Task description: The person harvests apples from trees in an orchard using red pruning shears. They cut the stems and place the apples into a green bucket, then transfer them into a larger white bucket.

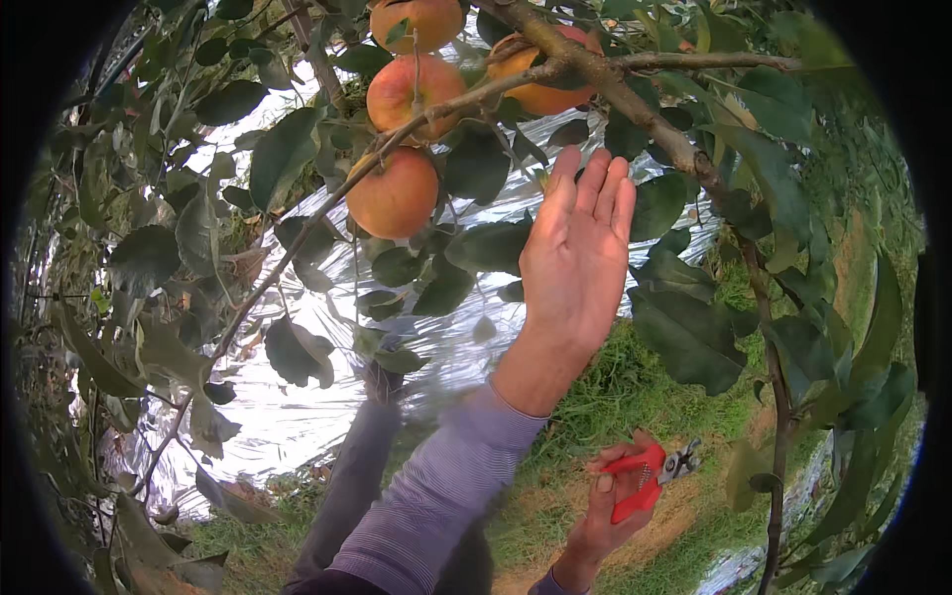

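My left hand (576, 256) is raised among the apple branches, palm up and fingers stretched, with nothing in it. Its fingertips lie just below a partly leaf-covered apple (543, 82) in the picture. To the left of the hand hang a low orange-red apple (394, 195), a second apple (405, 93) above it and a third apple (428, 26) at the top edge. A thin branch (320, 212) crosses in front of them. Lower down, my right hand (595, 498) grips red-handled pruning shears (638, 480), their spring showing and the metal head pointing right.
A thick branch (617, 89) runs across the top and down the right side. Large leaves (692, 320) hang on both sides. Silvery reflective sheeting (297, 401) covers ground on the left, beside grass (617, 387). My trouser leg (349, 476) shows below.
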The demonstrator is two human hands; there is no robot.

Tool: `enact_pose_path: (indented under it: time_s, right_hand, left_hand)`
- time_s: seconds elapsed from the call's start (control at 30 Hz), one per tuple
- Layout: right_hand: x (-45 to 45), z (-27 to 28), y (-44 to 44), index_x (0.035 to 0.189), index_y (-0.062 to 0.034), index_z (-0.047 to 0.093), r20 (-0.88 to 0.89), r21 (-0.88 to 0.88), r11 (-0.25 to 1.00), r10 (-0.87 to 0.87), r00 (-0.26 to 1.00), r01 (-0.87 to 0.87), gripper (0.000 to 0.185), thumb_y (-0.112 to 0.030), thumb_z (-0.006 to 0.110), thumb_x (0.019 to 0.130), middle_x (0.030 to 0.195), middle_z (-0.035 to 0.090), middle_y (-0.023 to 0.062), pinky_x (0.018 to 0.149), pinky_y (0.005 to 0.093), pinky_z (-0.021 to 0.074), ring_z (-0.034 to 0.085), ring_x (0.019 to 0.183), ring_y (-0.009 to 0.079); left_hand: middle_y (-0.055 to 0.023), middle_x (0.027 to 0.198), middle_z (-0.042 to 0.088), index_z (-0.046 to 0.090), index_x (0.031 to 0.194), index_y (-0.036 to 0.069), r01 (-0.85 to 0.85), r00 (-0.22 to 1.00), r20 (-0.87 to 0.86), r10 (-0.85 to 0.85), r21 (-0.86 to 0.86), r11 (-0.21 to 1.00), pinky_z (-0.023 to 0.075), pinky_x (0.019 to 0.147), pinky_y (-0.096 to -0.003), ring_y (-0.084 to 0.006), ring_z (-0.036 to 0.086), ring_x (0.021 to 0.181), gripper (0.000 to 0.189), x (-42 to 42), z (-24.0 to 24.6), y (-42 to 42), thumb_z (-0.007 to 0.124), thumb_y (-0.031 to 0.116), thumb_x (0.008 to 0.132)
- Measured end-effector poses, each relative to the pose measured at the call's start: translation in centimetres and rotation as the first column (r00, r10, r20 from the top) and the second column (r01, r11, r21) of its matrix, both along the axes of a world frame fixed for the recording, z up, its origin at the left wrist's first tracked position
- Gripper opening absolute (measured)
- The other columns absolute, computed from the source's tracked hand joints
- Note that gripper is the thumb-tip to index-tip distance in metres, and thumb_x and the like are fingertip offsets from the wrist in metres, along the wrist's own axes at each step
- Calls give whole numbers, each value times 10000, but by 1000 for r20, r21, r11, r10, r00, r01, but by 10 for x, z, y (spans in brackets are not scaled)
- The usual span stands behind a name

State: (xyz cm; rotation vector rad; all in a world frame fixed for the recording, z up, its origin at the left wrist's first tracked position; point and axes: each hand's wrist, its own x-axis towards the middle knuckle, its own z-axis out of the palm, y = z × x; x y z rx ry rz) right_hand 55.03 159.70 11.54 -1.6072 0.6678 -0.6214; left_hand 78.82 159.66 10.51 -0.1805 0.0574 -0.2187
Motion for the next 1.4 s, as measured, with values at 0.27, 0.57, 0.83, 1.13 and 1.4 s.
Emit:
enact_pose_path:
  time_s: [0.27,0.57,0.83,1.13,1.4]
  right_hand:
    - [-65,-38,-10,1401,3,532,-366,-32,997,-77,927,70,585,-60,694,842,1087,627,61,814,307,532,612,961,174]
    - [-38,-66,-14,1308,23,571,-270,608,668,-334,903,428,496,-137,740,869,1081,662,73,879,357,529,629,995,178]
    - [-17,-35,2,1339,31,548,-342,258,960,-9,940,104,532,-141,737,872,1086,657,82,888,354,526,628,999,186]
    - [-7,-27,13,1374,40,521,-353,181,983,62,933,3,573,-145,734,874,1091,651,92,898,350,523,626,1003,195]
    - [-6,-21,9,1405,48,498,-351,153,988,82,933,-29,610,-149,731,877,1096,646,101,907,347,520,624,1007,202]
  left_hand:
    - [-17,1285,531,521,1345,178,-180,982,10,188,-246,952,415,1116,-435,-212,512,1204,362,68,-10,-30,605,373,1051]
    - [-16,1303,606,571,1328,155,-150,989,-17,149,-190,970,490,1077,-480,-203,570,1206,456,93,-14,-31,604,490,1020]
    - [-8,1365,602,588,1354,187,-174,984,-10,177,-271,947,461,1140,-503,-207,575,1250,475,88,-24,-35,785,245,926]
    - [-2,1520,478,297,1602,268,-167,986,-37,164,-115,979,383,1207,-441,-192,513,1362,855,83,-27,-33,782,90,920]
    - [-50,1522,487,267,1615,217,-192,981,31,189,159,968,343,1223,-448,-209,505,1376,891,84,-25,-32,773,27,906]
